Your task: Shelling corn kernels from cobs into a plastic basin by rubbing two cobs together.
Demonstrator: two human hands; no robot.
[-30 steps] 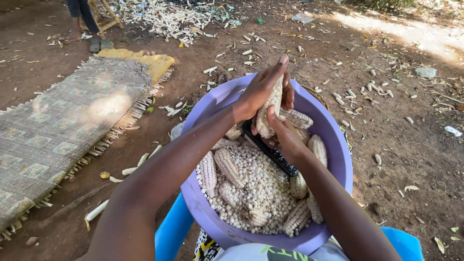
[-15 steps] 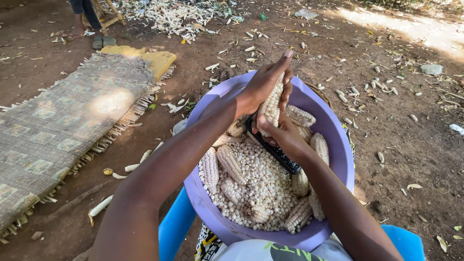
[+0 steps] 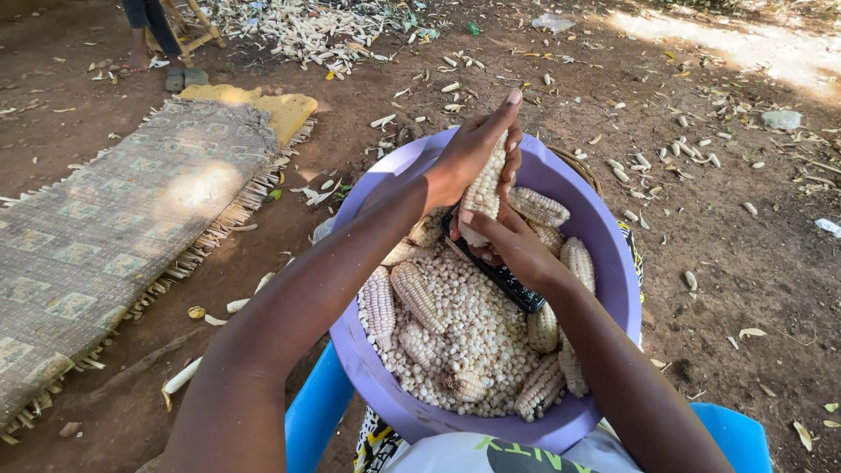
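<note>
Over a purple plastic basin, both my hands grip one white corn cob. My left hand wraps its upper part, fingers stretched upward. My right hand holds the lower end, with a dark flat object lying under it on the grain. The basin holds loose white kernels and several whole cobs around its sides. The basin rests on my lap between blue chair edges.
A woven mat lies on the dirt at the left, with a yellow cushion at its far end. Bare cobs and husks are piled at the back. Another person's feet stand by a wooden stool.
My hands have turned slightly on the cob and sit a little lower over the basin. The basin and the cobs in it look the same.
</note>
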